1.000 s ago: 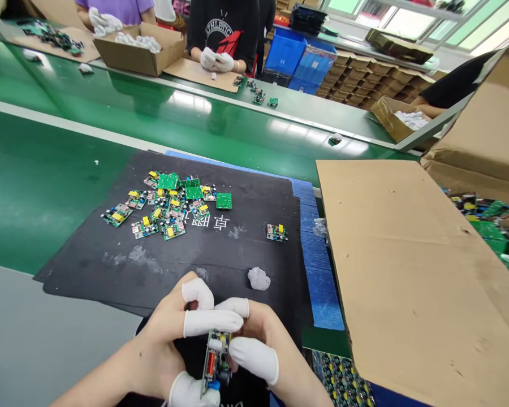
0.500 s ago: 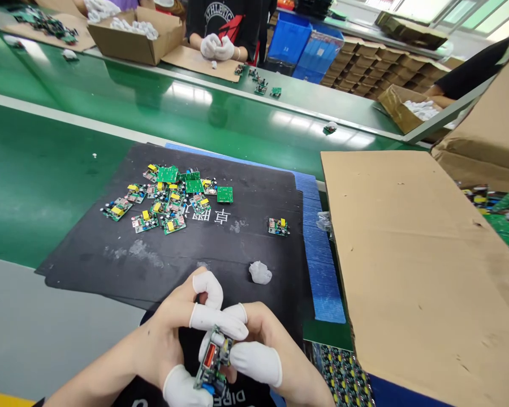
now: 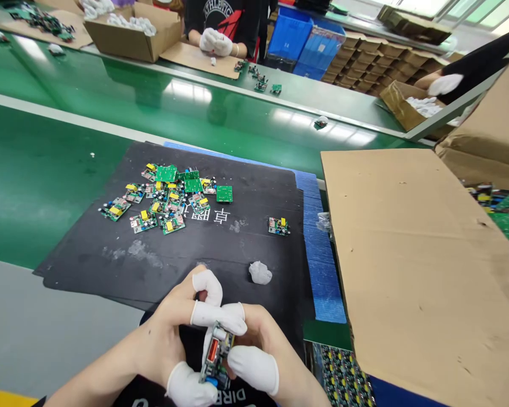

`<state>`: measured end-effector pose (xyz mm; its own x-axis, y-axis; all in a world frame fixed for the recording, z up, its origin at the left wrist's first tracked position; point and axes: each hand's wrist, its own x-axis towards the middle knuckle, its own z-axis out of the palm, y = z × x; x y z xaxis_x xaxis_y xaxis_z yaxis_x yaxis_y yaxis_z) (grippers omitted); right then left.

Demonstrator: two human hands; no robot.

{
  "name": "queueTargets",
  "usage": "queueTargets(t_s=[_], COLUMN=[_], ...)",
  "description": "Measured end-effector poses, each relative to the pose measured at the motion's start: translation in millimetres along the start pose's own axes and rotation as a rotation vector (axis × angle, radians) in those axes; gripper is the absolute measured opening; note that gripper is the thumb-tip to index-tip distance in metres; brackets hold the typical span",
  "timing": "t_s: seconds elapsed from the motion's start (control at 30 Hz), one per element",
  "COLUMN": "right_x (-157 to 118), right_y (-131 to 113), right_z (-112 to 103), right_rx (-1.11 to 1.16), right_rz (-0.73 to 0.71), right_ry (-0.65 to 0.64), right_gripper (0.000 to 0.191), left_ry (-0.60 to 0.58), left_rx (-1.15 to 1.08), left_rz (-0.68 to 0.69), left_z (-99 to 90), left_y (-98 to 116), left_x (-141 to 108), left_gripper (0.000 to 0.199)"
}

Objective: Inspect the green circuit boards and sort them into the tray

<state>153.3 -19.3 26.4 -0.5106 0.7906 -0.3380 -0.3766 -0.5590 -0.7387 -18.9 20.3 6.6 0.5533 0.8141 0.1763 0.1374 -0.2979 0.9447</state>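
Note:
Close to my body, a small circuit board [image 3: 214, 353] with a red part and a metal can component is tilted between my two hands. White finger cots cover the fingertips of both. My left hand [image 3: 176, 333] grips the board by its edges, thumb below and fingers above. On its other side my right hand [image 3: 258, 350] presses thumb and fingers against it; some of those fingers are hidden behind the board. Beyond them a lump of whitish putty [image 3: 260, 272] lies on the black mat [image 3: 220, 249]. A single circuit board [image 3: 279, 226] rests farther up the mat.
A pile of circuit boards [image 3: 173, 195] covers the mat's far left. To the right stands a large cardboard sheet [image 3: 407, 254], with a tray of boards [image 3: 345, 373] below it. Past the mat runs a green conveyor [image 3: 131, 113], with co-workers' gloved hands [image 3: 216, 42] across it.
The held circuit board has tilted slightly more upright, and my right thumb has shifted a little left. On the conveyor, putty-topped boards have moved left. A co-worker's gloved hand has risen from the right-hand box.

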Motion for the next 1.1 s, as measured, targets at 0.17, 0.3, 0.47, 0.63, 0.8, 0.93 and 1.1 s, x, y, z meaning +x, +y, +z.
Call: queueTargets(t_s=[0.17, 0.3, 0.47, 0.63, 0.8, 0.93, 1.1], right_x=[-4, -10, -13, -9, -9, -11, -10], right_y=[24, 29, 12, -1, -3, -3, -5], right_z=[-9, -10, -11, -8, -3, -1, 0], right_rx=[-0.117, -0.424, -0.756, -0.908, -0.955, -0.959, -1.0], right_rz=[-0.115, -0.279, -0.629, -0.875, -0.852, -0.79, -0.805], right_ry=[0.057, 0.203, 0.388, 0.318, 0.279, 0.307, 0.3], right_gripper=[0.053, 0.042, 0.042, 0.038, 0.043, 0.042, 0.041], left_ry=[0.017, 0.06, 0.009, -0.08, -0.105, -0.056, 0.049], left_rx=[-0.083, -0.168, -0.306, -0.315, -0.305, -0.179, -0.087], left_rz=[0.111, 0.067, 0.074, 0.073, 0.074, 0.069, 0.188], left_z=[-2.0, -1.3, -2.2, -2.7, -0.1, 2.7, 8.2], left_y=[-4, -6, 2, 6, 7, 7, 3], left_x=[-1, -2, -3, -3, -3, -5, -7], left_gripper=[0.036, 0.039, 0.044, 0.041, 0.041, 0.039, 0.035])
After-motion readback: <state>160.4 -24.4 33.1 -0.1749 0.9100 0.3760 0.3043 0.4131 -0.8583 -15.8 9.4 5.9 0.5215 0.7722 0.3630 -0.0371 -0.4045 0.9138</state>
